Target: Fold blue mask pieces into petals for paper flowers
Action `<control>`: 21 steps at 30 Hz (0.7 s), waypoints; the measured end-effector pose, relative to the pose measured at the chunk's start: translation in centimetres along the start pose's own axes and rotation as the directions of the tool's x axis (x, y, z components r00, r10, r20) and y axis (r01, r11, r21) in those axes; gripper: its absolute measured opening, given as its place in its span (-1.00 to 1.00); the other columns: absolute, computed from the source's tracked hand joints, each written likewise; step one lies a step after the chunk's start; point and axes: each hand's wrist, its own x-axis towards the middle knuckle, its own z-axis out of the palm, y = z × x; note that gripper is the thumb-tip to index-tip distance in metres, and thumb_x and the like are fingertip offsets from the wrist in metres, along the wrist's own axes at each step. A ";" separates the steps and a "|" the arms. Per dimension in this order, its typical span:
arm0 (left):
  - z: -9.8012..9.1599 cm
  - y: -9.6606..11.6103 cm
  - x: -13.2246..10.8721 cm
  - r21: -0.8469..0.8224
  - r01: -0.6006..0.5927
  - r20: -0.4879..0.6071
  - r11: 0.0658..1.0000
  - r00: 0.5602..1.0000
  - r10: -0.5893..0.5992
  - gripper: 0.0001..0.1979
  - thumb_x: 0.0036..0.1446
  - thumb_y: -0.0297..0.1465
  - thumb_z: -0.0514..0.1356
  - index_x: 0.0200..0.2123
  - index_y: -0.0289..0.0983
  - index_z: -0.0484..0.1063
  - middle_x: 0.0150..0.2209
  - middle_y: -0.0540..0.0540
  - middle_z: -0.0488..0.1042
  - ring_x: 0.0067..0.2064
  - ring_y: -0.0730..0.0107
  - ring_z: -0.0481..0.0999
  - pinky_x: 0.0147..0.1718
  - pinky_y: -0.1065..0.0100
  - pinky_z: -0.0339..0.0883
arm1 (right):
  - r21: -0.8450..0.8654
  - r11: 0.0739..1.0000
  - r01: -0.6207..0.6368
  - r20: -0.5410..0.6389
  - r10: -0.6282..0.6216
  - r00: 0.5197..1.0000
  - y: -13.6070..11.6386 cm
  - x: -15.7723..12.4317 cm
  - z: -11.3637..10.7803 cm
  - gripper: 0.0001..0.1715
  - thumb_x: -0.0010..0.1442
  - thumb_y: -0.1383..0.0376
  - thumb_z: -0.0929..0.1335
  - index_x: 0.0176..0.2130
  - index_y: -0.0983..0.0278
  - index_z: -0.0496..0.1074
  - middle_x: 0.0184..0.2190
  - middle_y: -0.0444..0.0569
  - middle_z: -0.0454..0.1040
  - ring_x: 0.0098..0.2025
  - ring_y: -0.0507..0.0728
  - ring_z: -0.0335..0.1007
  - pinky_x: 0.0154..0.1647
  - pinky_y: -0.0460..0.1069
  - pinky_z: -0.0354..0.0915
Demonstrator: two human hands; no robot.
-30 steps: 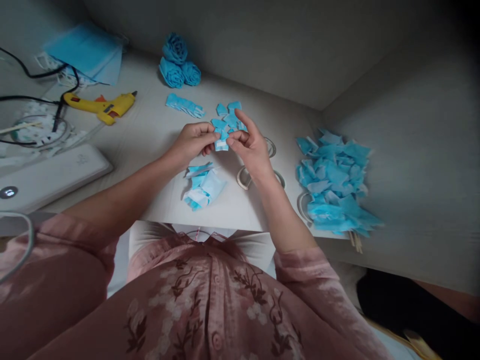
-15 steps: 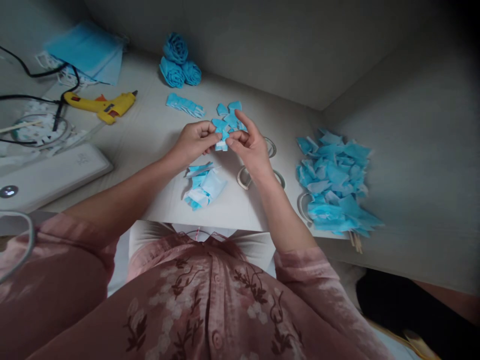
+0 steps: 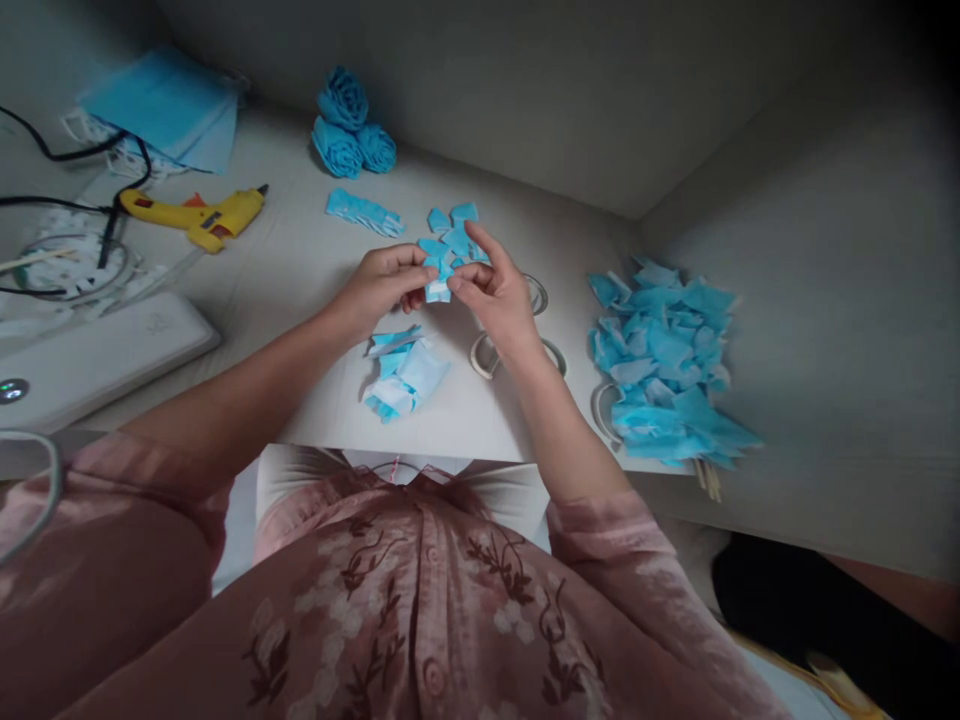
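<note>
Between my two hands is a small blue-and-white piece of fabric (image 3: 438, 290), held above the table at its middle. My left hand (image 3: 386, 285) pinches it from the left between thumb and fingers. From the right, my right hand (image 3: 499, 295) pinches its edge with the thumb, and the index finger stretches upward. Just behind my fingertips lie several small blue cut pieces (image 3: 459, 238). Nearer my body is a loose pile of blue and white scraps (image 3: 405, 380). A blue stack of strips (image 3: 364, 212) rests behind my left hand.
Three blue rolled roses (image 3: 345, 98) stand at the back. A yellow glue gun (image 3: 199, 215), black cables, blue masks (image 3: 161, 105) and a white power bank (image 3: 112, 350) are left. Tape rings (image 3: 484, 356) lie by my right wrist; a large blue pile (image 3: 667, 350) is right.
The view has shifted slightly, so the table items appear a little farther left. Both hands keep the fabric piece between them, with only a small movement of the fingers.
</note>
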 end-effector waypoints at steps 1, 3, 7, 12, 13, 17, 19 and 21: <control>0.0 -0.1 0.0 0.004 -0.001 0.001 1.000 1.000 0.001 -0.78 0.14 -0.41 0.32 -0.49 -0.26 0.35 -0.63 0.05 0.37 -0.59 0.57 0.34 -0.56 0.51 0.21 | -0.002 1.000 0.004 0.004 -0.004 1.000 0.0 0.0 0.0 -0.22 0.25 -0.01 0.45 0.36 0.01 0.26 -0.04 -0.04 0.65 -0.26 0.08 0.54 -0.16 0.02 0.53; -0.1 -0.1 0.0 0.012 -0.007 0.002 1.000 1.000 0.007 -0.79 0.13 -0.42 0.32 -0.48 -0.26 0.36 -0.63 0.06 0.37 -0.60 0.58 0.33 -0.57 0.51 0.20 | -0.008 1.000 0.010 0.015 -0.010 1.000 0.2 0.0 0.0 -0.21 0.24 -0.01 0.45 0.36 0.00 0.25 -0.03 -0.05 0.65 -0.27 0.07 0.53 -0.19 0.02 0.52; -0.1 -0.1 0.0 0.034 -0.020 0.001 0.999 1.000 0.020 -0.81 0.12 -0.42 0.34 -0.47 -0.27 0.39 -0.62 0.06 0.37 -0.59 0.58 0.34 -0.57 0.51 0.20 | 0.001 1.000 0.018 0.011 -0.018 1.000 0.6 0.0 -0.2 -0.20 0.26 -0.01 0.44 0.38 0.01 0.23 -0.07 -0.07 0.66 -0.27 0.08 0.52 -0.18 0.02 0.52; -0.1 -0.2 0.1 0.040 -0.015 -0.002 0.999 1.000 0.015 -0.80 0.08 -0.43 0.35 -0.50 -0.26 0.38 -0.62 0.06 0.40 -0.60 0.59 0.33 -0.60 0.51 0.17 | -0.008 1.000 0.018 0.022 -0.018 1.000 0.6 0.1 -0.4 -0.22 0.25 -0.06 0.43 0.36 0.02 0.25 -0.08 -0.06 0.66 -0.26 0.09 0.52 -0.19 0.04 0.51; -0.1 -0.2 0.2 0.038 -0.013 -0.004 0.999 1.000 0.013 -0.79 0.07 -0.43 0.35 -0.50 -0.26 0.37 -0.62 0.06 0.40 -0.60 0.59 0.33 -0.60 0.52 0.17 | -0.007 1.000 0.017 0.022 -0.017 1.000 0.5 0.1 -0.4 -0.22 0.25 -0.06 0.43 0.35 0.02 0.26 -0.09 -0.06 0.66 -0.26 0.09 0.52 -0.19 0.04 0.51; -0.1 -0.4 0.2 0.043 -0.019 -0.003 0.999 1.000 0.019 -0.80 0.04 -0.43 0.37 -0.48 -0.26 0.38 -0.62 0.07 0.39 -0.60 0.59 0.32 -0.60 0.52 0.18 | 0.011 1.000 0.025 0.022 -0.026 0.999 0.5 0.0 -0.3 -0.21 0.25 -0.06 0.43 0.36 0.04 0.25 -0.18 -0.09 0.66 -0.23 0.10 0.52 -0.13 0.04 0.51; -0.1 -0.5 0.2 0.045 -0.025 0.000 0.999 1.000 0.025 -0.80 0.03 -0.44 0.37 -0.48 -0.26 0.37 -0.62 0.08 0.39 -0.61 0.59 0.32 -0.60 0.52 0.19 | 0.027 0.999 0.033 0.028 -0.033 0.999 0.5 -0.1 -0.2 -0.19 0.24 -0.05 0.44 0.36 0.05 0.24 -0.22 -0.10 0.65 -0.22 0.10 0.52 -0.10 0.04 0.51; -0.1 -0.5 0.2 0.041 -0.028 0.002 0.999 1.000 0.028 -0.81 0.03 -0.46 0.36 -0.48 -0.26 0.37 -0.62 0.08 0.39 -0.61 0.60 0.32 -0.60 0.53 0.19 | 0.033 0.998 0.045 0.039 -0.046 0.998 0.7 -0.1 -0.1 -0.17 0.24 -0.07 0.44 0.37 0.05 0.22 -0.22 -0.09 0.64 -0.21 0.11 0.52 -0.11 0.04 0.51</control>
